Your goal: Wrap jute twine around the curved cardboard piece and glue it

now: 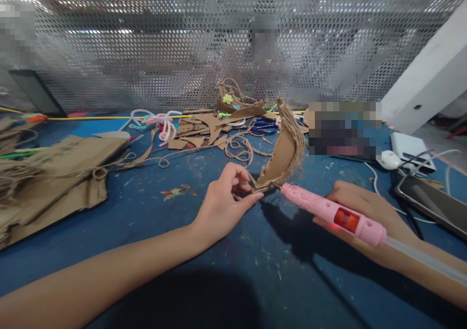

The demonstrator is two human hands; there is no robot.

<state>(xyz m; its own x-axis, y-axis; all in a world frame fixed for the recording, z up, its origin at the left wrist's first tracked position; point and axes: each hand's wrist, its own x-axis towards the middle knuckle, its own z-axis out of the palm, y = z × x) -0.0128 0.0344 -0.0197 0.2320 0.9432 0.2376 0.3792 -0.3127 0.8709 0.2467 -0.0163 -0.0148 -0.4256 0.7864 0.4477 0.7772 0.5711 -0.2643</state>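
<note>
My right hand is wrapped around a pink glue pen, whose nozzle touches the lower tip of the twine-edged cardboard piece. My left hand pinches that same tip between thumb and fingers, and the piece stands upright on the blue counter. Beyond lie cardboard scraps and pipe cleaners.

No readable text, label, brand or number anywhere; some patches blurred out.
</note>
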